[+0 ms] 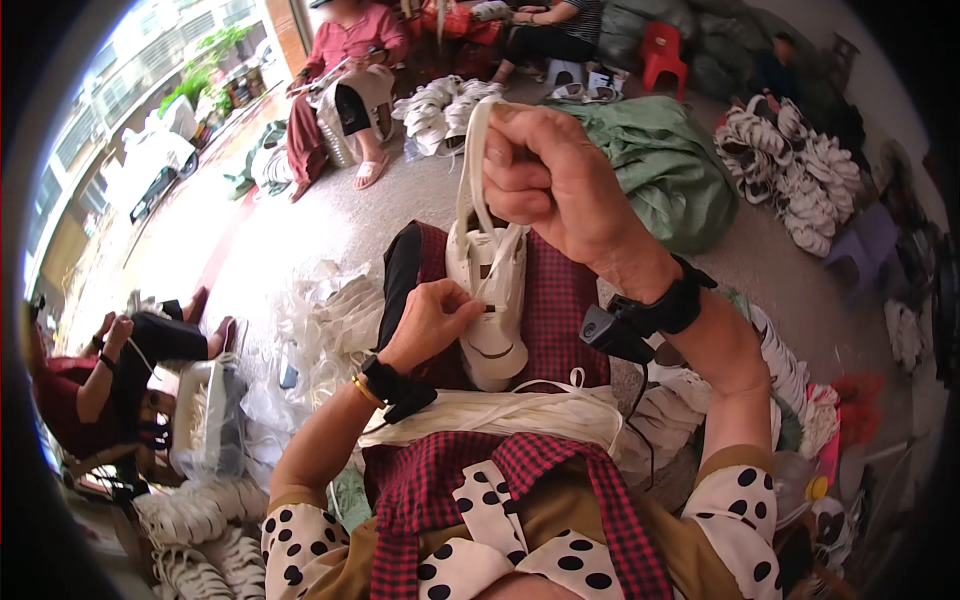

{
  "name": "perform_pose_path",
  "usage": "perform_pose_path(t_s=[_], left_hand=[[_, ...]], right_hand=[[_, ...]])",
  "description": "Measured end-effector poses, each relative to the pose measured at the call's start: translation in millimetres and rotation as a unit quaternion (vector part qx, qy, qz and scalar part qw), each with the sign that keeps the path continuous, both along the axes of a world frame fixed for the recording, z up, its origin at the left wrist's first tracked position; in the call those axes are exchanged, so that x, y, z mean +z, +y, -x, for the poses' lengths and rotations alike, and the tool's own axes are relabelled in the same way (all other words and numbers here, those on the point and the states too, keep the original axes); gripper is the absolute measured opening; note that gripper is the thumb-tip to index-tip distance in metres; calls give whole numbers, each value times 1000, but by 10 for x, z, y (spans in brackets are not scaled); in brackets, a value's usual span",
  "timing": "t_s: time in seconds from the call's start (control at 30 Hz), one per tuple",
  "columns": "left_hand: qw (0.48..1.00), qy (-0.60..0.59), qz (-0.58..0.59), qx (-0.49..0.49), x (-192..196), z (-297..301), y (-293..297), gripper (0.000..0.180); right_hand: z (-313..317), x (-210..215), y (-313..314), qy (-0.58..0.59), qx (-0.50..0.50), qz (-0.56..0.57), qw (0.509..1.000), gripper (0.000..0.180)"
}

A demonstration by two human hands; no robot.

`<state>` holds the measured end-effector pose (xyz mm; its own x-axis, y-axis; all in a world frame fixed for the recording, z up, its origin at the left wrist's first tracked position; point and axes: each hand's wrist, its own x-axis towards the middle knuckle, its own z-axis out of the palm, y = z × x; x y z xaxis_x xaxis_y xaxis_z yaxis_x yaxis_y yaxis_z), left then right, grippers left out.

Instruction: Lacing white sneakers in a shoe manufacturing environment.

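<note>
A white shoe [492,352] lies on my lap, over the red-and-black checked apron [560,310], its toe pointing toward me. My right hand [560,175], raised above the shoe, is closed on a cream shoelace [470,175] that loops down to the shoe's upper part. At the shoe's eyelets, my left hand [435,325] pinches with thumb and forefinger where a strand of lace runs in; the fingertips partly hide it. A bundle of loose cream laces [500,415] lies across my lap, nearer my body.
Strung white shoe parts [340,320] are heaped at my left, and others [790,170] at the far right. A green sack [655,170] sits ahead. Seated people work nearby, one beside a clear plastic bin [208,420]. A red stool [663,58] stands at the back.
</note>
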<state>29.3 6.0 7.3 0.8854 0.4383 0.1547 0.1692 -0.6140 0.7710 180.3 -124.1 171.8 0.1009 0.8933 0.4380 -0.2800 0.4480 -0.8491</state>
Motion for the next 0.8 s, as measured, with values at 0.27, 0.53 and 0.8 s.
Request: perform_pose_path(t_s=[0.27,0.53,0.8], left_hand=[[985,-33,166,-13,-249,49,163,12],[994,-2,108,14,-70,105,23,12],[991,-67,-61,-93,331,-292,301,18]], right_hand=[[-365,-136,-105,41,-125,-33,991,27],[-381,125,-263,35,-147,-72,986,26],[22,358,23,-102,-2,-105,989,34]])
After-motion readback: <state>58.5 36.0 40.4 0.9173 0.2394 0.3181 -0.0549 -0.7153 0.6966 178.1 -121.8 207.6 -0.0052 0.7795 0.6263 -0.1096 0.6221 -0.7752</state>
